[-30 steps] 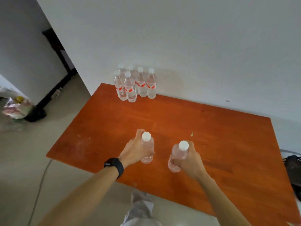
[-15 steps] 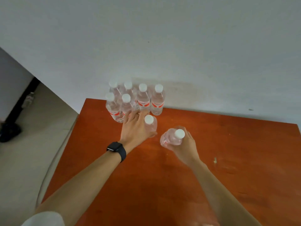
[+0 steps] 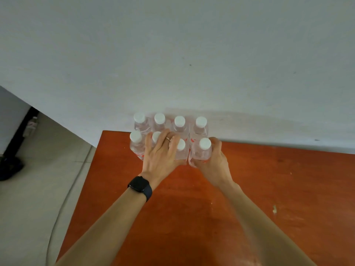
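Water bottles [image 3: 159, 118] crowd the far left corner of the tabletop [image 3: 269, 189] in the head view. I count eight white caps in two rows of four, packed against the wall [image 3: 172, 54]. The two at the right end of the near row are the ones I am handling.

My left hand [image 3: 161, 153] lies over the near row with its fingers straight and spread, the palm pressing the side of the third bottle [image 3: 181, 153]. I cannot tell whether the thumb wraps it. My right hand [image 3: 214, 163] is curled round the end bottle [image 3: 202, 153] from its right side. Both bottles stand upright, close against each other and the row behind. A dark watch [image 3: 140, 186] sits on my left wrist.

The bottles look full, so I judge them fairly heavy for their size. Their thin clear walls should dent under a hard squeeze, and the smooth plastic could slip. I would grip round the body below the shoulder, not at the cap. Being tall and narrow, one nudged bottle could topple its neighbours.
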Action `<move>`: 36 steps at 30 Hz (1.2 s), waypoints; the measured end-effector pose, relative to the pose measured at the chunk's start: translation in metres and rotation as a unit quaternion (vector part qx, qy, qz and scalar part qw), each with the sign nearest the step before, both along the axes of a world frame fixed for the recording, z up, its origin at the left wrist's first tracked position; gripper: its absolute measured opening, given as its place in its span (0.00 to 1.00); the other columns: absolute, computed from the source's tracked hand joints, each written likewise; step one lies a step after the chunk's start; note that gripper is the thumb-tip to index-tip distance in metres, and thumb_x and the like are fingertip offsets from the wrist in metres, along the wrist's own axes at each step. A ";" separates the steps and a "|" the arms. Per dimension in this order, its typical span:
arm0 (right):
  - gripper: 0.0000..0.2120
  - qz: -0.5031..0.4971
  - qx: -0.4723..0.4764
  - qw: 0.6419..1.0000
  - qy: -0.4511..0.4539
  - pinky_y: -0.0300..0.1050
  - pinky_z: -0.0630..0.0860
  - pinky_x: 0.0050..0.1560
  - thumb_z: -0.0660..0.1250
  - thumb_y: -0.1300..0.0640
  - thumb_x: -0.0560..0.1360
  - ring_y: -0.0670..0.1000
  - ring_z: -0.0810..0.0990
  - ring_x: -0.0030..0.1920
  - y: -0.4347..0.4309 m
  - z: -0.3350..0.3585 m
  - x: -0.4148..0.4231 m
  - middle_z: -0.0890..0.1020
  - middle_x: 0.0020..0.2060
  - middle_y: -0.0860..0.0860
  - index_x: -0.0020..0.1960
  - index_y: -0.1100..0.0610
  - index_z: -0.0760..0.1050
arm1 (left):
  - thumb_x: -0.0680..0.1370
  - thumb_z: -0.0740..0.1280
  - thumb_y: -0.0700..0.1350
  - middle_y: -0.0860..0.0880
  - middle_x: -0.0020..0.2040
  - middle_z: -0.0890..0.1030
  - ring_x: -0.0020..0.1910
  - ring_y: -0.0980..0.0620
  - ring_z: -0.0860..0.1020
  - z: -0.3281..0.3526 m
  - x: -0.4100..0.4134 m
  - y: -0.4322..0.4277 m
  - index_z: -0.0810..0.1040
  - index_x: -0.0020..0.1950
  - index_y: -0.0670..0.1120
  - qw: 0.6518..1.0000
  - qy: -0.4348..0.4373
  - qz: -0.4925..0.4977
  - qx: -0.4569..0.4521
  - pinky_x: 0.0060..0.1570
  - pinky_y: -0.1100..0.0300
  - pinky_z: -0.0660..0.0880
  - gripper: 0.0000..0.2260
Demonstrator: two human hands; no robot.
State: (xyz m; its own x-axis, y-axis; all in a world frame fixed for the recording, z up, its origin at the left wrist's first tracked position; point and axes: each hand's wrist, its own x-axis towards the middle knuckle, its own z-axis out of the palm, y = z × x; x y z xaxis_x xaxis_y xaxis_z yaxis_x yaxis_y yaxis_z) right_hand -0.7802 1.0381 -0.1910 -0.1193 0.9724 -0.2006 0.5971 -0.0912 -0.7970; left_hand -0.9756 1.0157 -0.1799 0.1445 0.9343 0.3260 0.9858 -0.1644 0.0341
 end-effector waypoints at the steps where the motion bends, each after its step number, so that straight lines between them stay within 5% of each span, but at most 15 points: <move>1: 0.39 -0.003 0.000 1.000 0.000 0.38 0.77 0.44 0.78 0.50 0.69 0.47 0.79 0.50 -0.002 -0.004 0.002 0.77 0.55 0.42 0.70 0.50 0.57 | 0.65 0.76 0.65 0.46 0.57 0.83 0.68 0.47 0.70 0.001 -0.003 0.000 0.73 0.66 0.46 1.000 0.019 -0.008 -0.003 0.68 0.40 0.53 0.37; 3: 0.43 0.000 -0.021 1.000 0.001 0.34 0.76 0.48 0.80 0.49 0.68 0.44 0.79 0.54 -0.007 -0.012 0.005 0.76 0.60 0.42 0.72 0.49 0.56 | 0.67 0.79 0.59 0.47 0.56 0.83 0.67 0.46 0.73 0.004 -0.007 0.002 0.68 0.72 0.47 0.999 0.040 -0.020 -0.010 0.67 0.38 0.59 0.39; 7: 0.46 0.017 -0.075 0.997 0.009 0.52 0.77 0.64 0.79 0.46 0.69 0.49 0.76 0.67 -0.008 -0.032 0.004 0.73 0.70 0.46 0.76 0.44 0.53 | 0.68 0.80 0.53 0.47 0.50 0.85 0.62 0.44 0.78 0.007 -0.009 0.007 0.63 0.75 0.46 0.998 0.055 -0.027 -0.028 0.67 0.36 0.63 0.42; 16: 0.46 -0.015 -0.090 0.995 0.042 0.53 0.77 0.64 0.75 0.47 0.73 0.52 0.79 0.65 -0.002 -0.041 -0.013 0.76 0.69 0.48 0.80 0.44 0.48 | 0.69 0.79 0.52 0.46 0.47 0.84 0.60 0.44 0.78 0.008 -0.007 0.006 0.61 0.76 0.46 0.998 0.053 -0.020 -0.020 0.68 0.38 0.60 0.42; 23: 0.43 0.003 -0.106 0.994 0.020 0.52 0.76 0.65 0.76 0.44 0.72 0.51 0.77 0.67 0.002 -0.036 -0.010 0.76 0.69 0.47 0.78 0.47 0.54 | 0.68 0.78 0.56 0.46 0.49 0.85 0.61 0.43 0.77 0.011 -0.004 0.005 0.61 0.76 0.46 0.997 0.060 -0.008 -0.044 0.68 0.39 0.59 0.43; 29: 0.45 0.017 -0.154 0.988 -0.020 0.53 0.72 0.67 0.75 0.46 0.72 0.56 0.71 0.72 -0.011 -0.023 0.011 0.68 0.75 0.51 0.80 0.50 0.52 | 0.68 0.79 0.53 0.47 0.56 0.83 0.65 0.44 0.76 0.019 0.001 0.001 0.63 0.75 0.47 0.994 0.069 0.008 -0.079 0.68 0.37 0.61 0.41; 36: 0.30 0.018 -0.090 0.994 -0.052 0.42 0.68 0.66 0.70 0.48 0.76 0.49 0.72 0.71 -0.057 0.019 0.066 0.73 0.71 0.47 0.76 0.47 0.65 | 0.70 0.77 0.48 0.42 0.71 0.73 0.74 0.41 0.68 0.040 0.037 -0.021 0.71 0.71 0.47 0.993 0.064 0.034 -0.092 0.68 0.34 0.63 0.32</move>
